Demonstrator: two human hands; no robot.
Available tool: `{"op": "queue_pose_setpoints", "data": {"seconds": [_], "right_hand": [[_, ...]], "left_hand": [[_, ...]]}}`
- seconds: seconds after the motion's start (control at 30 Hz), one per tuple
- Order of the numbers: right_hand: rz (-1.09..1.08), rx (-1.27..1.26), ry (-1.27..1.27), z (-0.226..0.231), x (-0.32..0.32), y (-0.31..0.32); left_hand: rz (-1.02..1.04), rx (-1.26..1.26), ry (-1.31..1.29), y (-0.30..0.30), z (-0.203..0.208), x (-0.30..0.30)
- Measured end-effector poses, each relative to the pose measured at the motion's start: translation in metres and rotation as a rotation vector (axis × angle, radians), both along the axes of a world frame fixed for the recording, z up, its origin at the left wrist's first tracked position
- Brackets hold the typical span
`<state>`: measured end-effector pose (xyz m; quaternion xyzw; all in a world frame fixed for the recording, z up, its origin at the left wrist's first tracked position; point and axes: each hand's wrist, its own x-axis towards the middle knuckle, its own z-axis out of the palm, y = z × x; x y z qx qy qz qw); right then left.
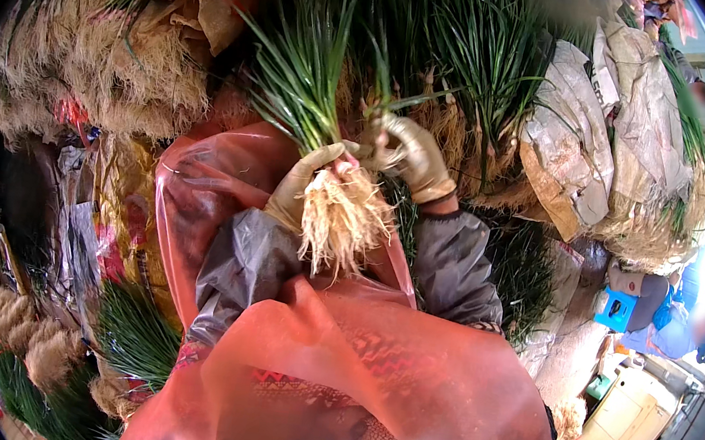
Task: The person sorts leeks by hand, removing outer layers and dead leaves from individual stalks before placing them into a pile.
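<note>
Fingers of the left hand [302, 186], gloved, wrap tight around a bunch of green chives [299, 75] just above its pale root tuft [344, 215], which hangs below the grip. Beside it, the right hand [412, 155] pinches a few leaves at the same neck. Beneath both hands spreads a pink plastic bag [370, 370]. Loose stalks could slip from the pinch and drop if the left grip slackens, I judge. More chive bundles [485, 44] lie beyond the fingertips.
</note>
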<state>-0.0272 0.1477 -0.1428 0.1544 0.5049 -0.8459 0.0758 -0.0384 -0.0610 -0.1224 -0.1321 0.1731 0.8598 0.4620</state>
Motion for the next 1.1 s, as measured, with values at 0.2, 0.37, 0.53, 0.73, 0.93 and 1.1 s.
{"op": "queue_pose_setpoints", "data": {"seconds": [0.2,0.37,0.53,0.73,0.93,1.1], "right_hand": [[-0.272,1.477,0.240,0.010,0.009,-0.022],[0.284,1.708,-0.003,0.021,-0.026,-0.024],[-0.066,1.671,0.126,0.001,-0.028,-0.021],[0.101,1.748,-0.458,-0.040,-0.012,0.061],[0.197,1.837,0.107,0.020,0.014,0.019],[0.577,1.452,-0.242,-0.038,-0.053,0.001]], "left_hand": [[-0.059,-0.105,-0.048,0.022,-0.007,0.003],[-0.084,-0.134,-0.110,0.024,-0.016,0.006],[-0.031,-0.057,-0.041,0.028,0.001,0.000],[0.060,0.158,0.145,0.012,-0.035,0.005],[0.069,0.451,0.026,0.013,-0.047,0.002],[0.138,-0.030,0.019,0.019,-0.001,0.007]]}}
